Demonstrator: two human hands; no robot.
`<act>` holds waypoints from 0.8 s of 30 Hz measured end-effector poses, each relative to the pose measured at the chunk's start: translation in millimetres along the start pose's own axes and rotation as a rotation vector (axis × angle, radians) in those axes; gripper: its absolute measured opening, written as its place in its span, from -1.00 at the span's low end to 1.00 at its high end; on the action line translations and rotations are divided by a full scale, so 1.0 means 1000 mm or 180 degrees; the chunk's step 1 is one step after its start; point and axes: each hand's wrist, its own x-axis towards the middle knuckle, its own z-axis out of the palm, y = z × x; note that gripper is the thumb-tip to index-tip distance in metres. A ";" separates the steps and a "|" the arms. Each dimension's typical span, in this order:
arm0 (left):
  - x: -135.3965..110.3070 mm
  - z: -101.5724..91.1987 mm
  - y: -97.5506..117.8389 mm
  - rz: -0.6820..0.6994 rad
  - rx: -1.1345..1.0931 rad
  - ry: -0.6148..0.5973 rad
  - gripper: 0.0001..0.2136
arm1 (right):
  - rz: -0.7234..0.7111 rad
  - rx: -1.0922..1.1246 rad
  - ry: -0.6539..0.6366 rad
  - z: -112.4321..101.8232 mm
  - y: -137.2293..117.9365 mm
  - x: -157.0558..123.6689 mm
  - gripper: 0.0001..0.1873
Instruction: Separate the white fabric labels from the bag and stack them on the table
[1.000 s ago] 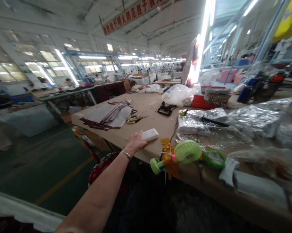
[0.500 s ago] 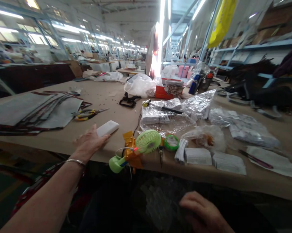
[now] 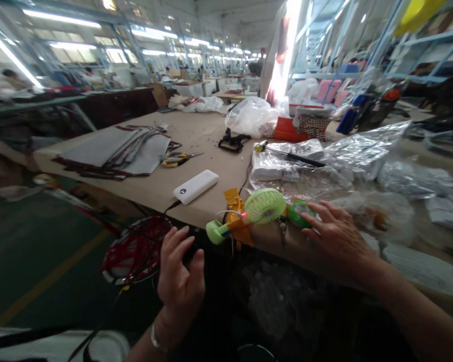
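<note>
I count two hands: the left hand (image 3: 181,276), loosely open, before one brown-topped table (image 3: 228,168); the right hand (image 3: 335,229), fingers spread, touching one round green-rimmed roll (image 3: 296,213) at its edge, grip undeterminable. Just beside, I record one lime-green plastic fan (image 3: 265,206), slatted, round-headed; beyond, one smooth white oblong block (image 3: 196,186).

The green fan (image 3: 264,206) is showing ribbed plastic. Right of the fan, the tape roll (image 3: 294,217) is looking smooth. Left of the fan, the white device (image 3: 196,186) is showing smooth plastic. Beyond the fan, the matt counter (image 3: 226,168) is carrying crinkled, gleaming plastic wrapping (image 3: 364,151). Lower left of the fan, a bracelet (image 3: 155,337) is shining like metal.
</note>
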 end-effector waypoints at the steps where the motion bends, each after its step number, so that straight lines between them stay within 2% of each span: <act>1: -0.013 -0.006 0.003 0.0151 -0.0084 -0.0075 -0.67 | -0.0032 0.0060 0.0056 0.001 0.001 -0.001 -0.67; 4: -0.040 -0.022 0.011 0.0390 -0.0199 -0.0536 -0.55 | 0.0077 0.0379 0.0406 -0.005 0.004 -0.004 -0.65; 8: -0.059 -0.027 0.023 0.0572 -0.0616 -0.1396 -0.52 | 0.0599 0.0844 0.1031 -0.024 0.003 -0.021 -0.82; 10: -0.064 -0.019 0.029 0.0491 -0.0862 -0.1754 -0.55 | 0.0798 0.0884 0.1114 -0.030 0.001 -0.036 -0.83; 12: -0.069 -0.008 0.036 0.0408 -0.1099 -0.2051 -0.60 | 0.0895 0.0916 0.1013 -0.031 -0.001 -0.051 -0.79; 16: -0.077 0.014 0.051 0.0253 -0.1636 -0.2490 -0.64 | 0.0942 0.0751 0.0832 -0.021 -0.009 -0.076 -0.85; 20: -0.082 0.032 0.065 -0.0205 -0.1934 -0.2905 -0.79 | 0.0802 0.0272 0.0699 -0.004 -0.020 -0.084 -0.64; 24: -0.086 0.047 0.072 -0.0670 -0.2025 -0.3284 -0.89 | 0.0927 0.0010 0.0810 0.011 -0.029 -0.081 -0.62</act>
